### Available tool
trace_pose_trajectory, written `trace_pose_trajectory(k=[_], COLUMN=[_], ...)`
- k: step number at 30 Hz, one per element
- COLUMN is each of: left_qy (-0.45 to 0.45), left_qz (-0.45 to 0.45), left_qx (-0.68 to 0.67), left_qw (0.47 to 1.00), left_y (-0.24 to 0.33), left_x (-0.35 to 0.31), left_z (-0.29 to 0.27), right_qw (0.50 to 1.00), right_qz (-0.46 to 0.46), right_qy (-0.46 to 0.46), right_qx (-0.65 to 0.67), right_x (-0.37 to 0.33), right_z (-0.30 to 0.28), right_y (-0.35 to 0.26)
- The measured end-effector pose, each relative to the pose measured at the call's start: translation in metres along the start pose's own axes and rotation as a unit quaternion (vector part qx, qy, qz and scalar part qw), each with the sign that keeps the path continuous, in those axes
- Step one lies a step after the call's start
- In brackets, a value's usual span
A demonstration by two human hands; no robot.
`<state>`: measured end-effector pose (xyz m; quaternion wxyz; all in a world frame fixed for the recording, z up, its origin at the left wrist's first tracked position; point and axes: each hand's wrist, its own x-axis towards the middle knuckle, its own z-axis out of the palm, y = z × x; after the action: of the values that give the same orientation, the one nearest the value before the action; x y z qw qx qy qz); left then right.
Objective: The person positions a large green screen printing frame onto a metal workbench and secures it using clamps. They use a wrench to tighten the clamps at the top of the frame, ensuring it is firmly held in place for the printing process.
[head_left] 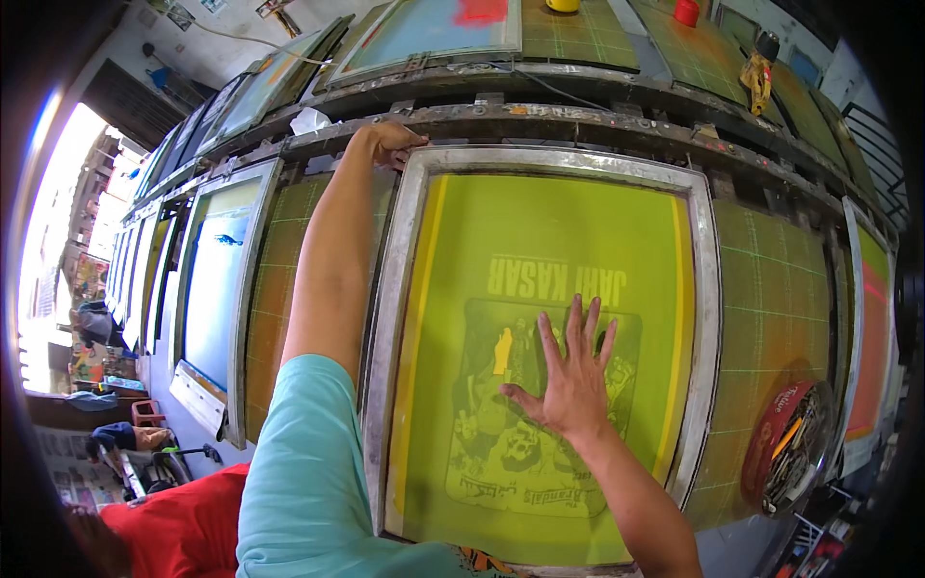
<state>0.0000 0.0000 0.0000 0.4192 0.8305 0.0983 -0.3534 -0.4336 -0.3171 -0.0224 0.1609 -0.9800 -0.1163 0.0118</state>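
A silk-screen frame with a metal border lies in front of me, its yellow-green mesh carrying a stencil of lettering and a picture. My right hand rests on the mesh over the picture, fingers spread and nothing held. Stretched to the far left corner of the frame, my left hand has its fingers curled beside the rail. What those fingers hold, if anything, is hidden.
A round red tub of tools stands on the board at right. Other screen frames stand at left, far side and right. A bottle-like tool stands at the far right. A person in a red shirt is at lower left.
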Motion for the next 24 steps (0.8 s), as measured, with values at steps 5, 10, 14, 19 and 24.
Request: trace_pose_trajectory(k=[5,10,14,19,24], left_qy=[0.039,0.094,-0.065,0.048,-0.079], left_qz=[0.021,0.014,0.018,-0.034,-0.060], left_qx=[0.021,0.038,-0.037,0.032,-0.067], left_qw=[0.999,0.995,0.997,0.998,0.993], left_y=[-0.017,-0.005,-0.029,-0.015,-0.013], left_x=[0.007,0.005,0.027,0.029,0.024], left_z=[-0.021,0.023,-0.022,-0.001,-0.017], right_qw=[1.000,1.000,1.000,1.000,1.000], right_qz=[-0.013,-0.007,-0.019,-0.016,-0.017], right_qy=[-0.004,-0.002,0.001,0.012,0.013], right_qx=[-0.023,-0.012,0.003,0.001,0.010], right_x=[0.006,0.000,0.001,0.001,0.003], right_z=[0.004,-0.003,-0.002,0.001,-0.001], right_y=[-0.009,-0.001,-0.010,-0.007,-0.007])
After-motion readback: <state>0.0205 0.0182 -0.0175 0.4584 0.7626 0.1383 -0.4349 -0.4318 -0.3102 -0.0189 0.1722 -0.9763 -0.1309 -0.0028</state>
